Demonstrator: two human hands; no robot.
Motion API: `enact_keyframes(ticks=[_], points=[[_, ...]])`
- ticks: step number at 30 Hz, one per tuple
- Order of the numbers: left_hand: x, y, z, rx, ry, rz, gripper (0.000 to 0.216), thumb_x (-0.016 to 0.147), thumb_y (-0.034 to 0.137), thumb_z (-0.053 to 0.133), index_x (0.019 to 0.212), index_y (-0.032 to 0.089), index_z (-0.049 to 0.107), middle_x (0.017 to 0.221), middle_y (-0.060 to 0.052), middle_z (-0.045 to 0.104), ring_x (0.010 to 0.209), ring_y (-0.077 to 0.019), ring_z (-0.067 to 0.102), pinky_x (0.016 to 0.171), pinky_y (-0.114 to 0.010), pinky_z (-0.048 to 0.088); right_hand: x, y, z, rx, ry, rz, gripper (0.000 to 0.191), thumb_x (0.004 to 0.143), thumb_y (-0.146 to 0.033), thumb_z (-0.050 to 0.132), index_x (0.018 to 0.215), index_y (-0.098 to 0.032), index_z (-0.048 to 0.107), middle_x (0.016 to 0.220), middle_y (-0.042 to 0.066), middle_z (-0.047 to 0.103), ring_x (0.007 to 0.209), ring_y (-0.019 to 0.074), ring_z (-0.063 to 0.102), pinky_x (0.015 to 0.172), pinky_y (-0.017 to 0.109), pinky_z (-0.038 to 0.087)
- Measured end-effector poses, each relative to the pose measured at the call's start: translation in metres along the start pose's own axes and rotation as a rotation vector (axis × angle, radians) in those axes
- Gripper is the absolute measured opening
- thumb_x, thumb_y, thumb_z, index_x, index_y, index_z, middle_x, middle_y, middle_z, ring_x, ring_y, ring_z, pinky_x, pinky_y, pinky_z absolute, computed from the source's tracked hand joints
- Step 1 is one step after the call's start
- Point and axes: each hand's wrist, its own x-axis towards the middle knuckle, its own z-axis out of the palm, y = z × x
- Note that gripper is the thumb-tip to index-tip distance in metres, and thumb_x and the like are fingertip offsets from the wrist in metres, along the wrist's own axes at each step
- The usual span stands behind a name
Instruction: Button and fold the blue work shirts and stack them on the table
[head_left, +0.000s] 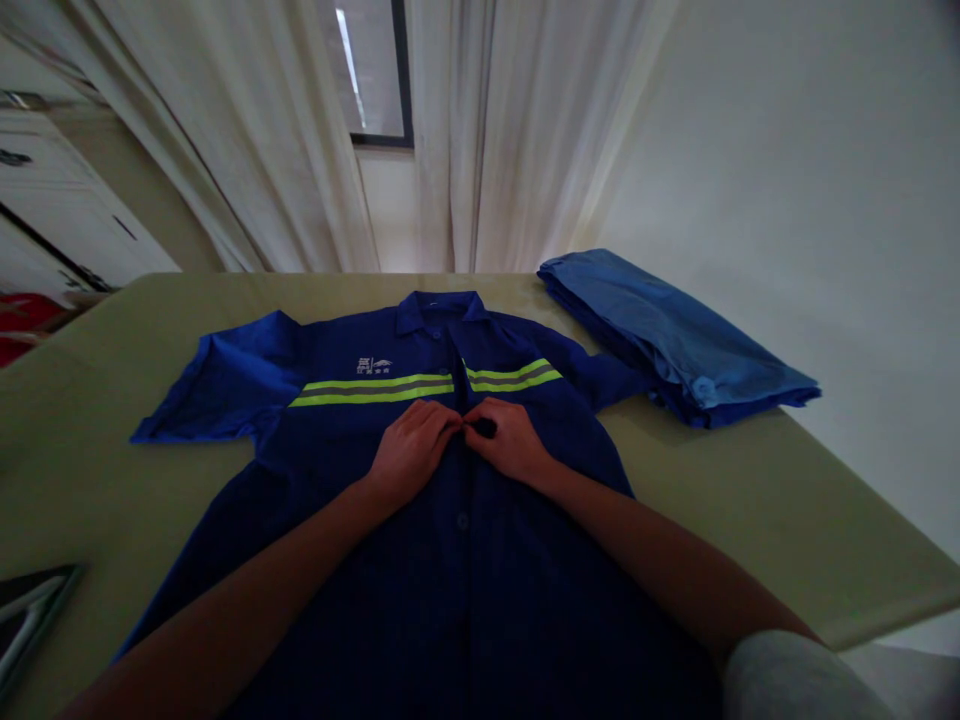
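A dark blue short-sleeved work shirt with yellow-green reflective stripes lies front up on the pale green table, collar away from me. My left hand and my right hand meet at the shirt's front placket just below the stripes. Both hands have their fingers pinched on the placket fabric, at what looks like a button. The fingertips touch each other at the middle of the chest.
A stack of folded blue garments rests at the table's far right corner. A dark framed object lies at the near left edge. White curtains hang behind the table, with white cabinets at the left.
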Motion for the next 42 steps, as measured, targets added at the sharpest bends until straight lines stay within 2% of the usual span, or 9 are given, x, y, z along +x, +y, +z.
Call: enact_keyframes(ticks=[4,7,11,15,21,26,36,39,42], points=[[-0.003,0.006,-0.004,0.173,-0.031,0.160,0.016,0.107,0.015,0.049,0.107,0.019,0.065,0.098,-0.006,0.071,0.090,-0.0219,0.067,0.082,-0.035,0.056,-0.002,-0.001,-0.001,0.036,0.032,-0.034,0.007,0.085,-0.017,0.075,0.091,-0.019,0.078,0.087,0.002,0.077,0.076,0.0165,0.069,0.073,0.028,0.048],[-0.005,0.007,-0.003,0.170,-0.017,0.168,0.018,0.108,0.014,0.046,0.111,0.018,0.063,0.103,-0.006,0.070,0.092,-0.0205,0.068,0.080,-0.032,0.056,-0.002,-0.001,-0.006,0.084,-0.008,-0.060,0.008,0.090,-0.019,0.071,0.092,-0.019,0.078,0.086,0.003,0.077,0.075,0.0159,0.068,0.070,0.027,0.046],[-0.005,0.005,-0.001,0.053,-0.023,0.022,0.018,0.110,0.019,0.043,0.107,0.021,0.061,0.098,-0.004,0.068,0.087,-0.0170,0.068,0.075,-0.028,0.055,0.000,-0.001,-0.011,0.153,-0.073,-0.028,0.021,0.098,-0.021,0.059,0.090,-0.018,0.078,0.077,0.001,0.074,0.067,0.0138,0.063,0.064,0.025,0.043],[-0.001,0.003,-0.004,-0.075,-0.086,-0.106,0.014,0.108,0.020,0.047,0.103,0.022,0.060,0.097,-0.002,0.067,0.084,-0.0171,0.068,0.073,-0.028,0.053,0.002,-0.002,-0.009,0.161,-0.103,0.021,0.012,0.092,-0.018,0.066,0.094,-0.018,0.078,0.074,-0.002,0.071,0.062,0.0122,0.059,0.062,0.024,0.041],[0.007,0.007,-0.011,-0.259,-0.148,-0.299,0.008,0.103,0.021,0.052,0.105,0.023,0.059,0.098,-0.003,0.072,0.090,-0.0203,0.071,0.082,-0.034,0.054,0.002,-0.005,-0.004,0.063,-0.110,0.043,0.008,0.091,-0.018,0.073,0.097,-0.018,0.078,0.074,-0.001,0.071,0.062,0.0122,0.058,0.063,0.025,0.040],[0.012,0.002,-0.010,-0.419,-0.207,-0.447,0.007,0.096,0.028,0.063,0.101,0.023,0.062,0.094,-0.003,0.075,0.086,-0.0209,0.073,0.078,-0.034,0.055,0.002,-0.005,-0.002,-0.059,-0.126,-0.020,0.006,0.092,-0.016,0.072,0.097,-0.018,0.076,0.082,0.001,0.073,0.068,0.0138,0.061,0.067,0.026,0.040],[0.018,-0.020,-0.014,-0.530,-0.327,-0.412,0.014,0.090,0.028,0.066,0.100,0.021,0.072,0.083,-0.001,0.075,0.073,-0.0167,0.067,0.066,-0.028,0.049,0.001,-0.006,-0.007,0.057,-0.073,0.025,0.007,0.096,-0.024,0.070,0.095,-0.019,0.074,0.079,-0.001,0.071,0.068,0.0126,0.059,0.066,0.025,0.039],[0.017,-0.016,-0.014,-0.419,-0.341,-0.369,0.017,0.090,0.025,0.068,0.106,0.022,0.072,0.081,0.001,0.074,0.067,-0.0153,0.065,0.063,-0.028,0.048,0.002,-0.004,-0.006,0.102,-0.074,0.066,0.010,0.096,-0.027,0.071,0.095,-0.018,0.075,0.078,-0.001,0.071,0.067,0.0123,0.059,0.064,0.025,0.038],[0.012,-0.008,-0.014,-0.196,-0.293,-0.249,0.019,0.092,0.020,0.068,0.111,0.022,0.070,0.091,-0.001,0.076,0.078,-0.0178,0.069,0.071,-0.030,0.052,0.004,-0.001,-0.004,0.138,-0.082,0.100,0.013,0.097,-0.029,0.070,0.095,-0.017,0.076,0.078,-0.001,0.071,0.066,0.0119,0.058,0.061,0.024,0.038]])
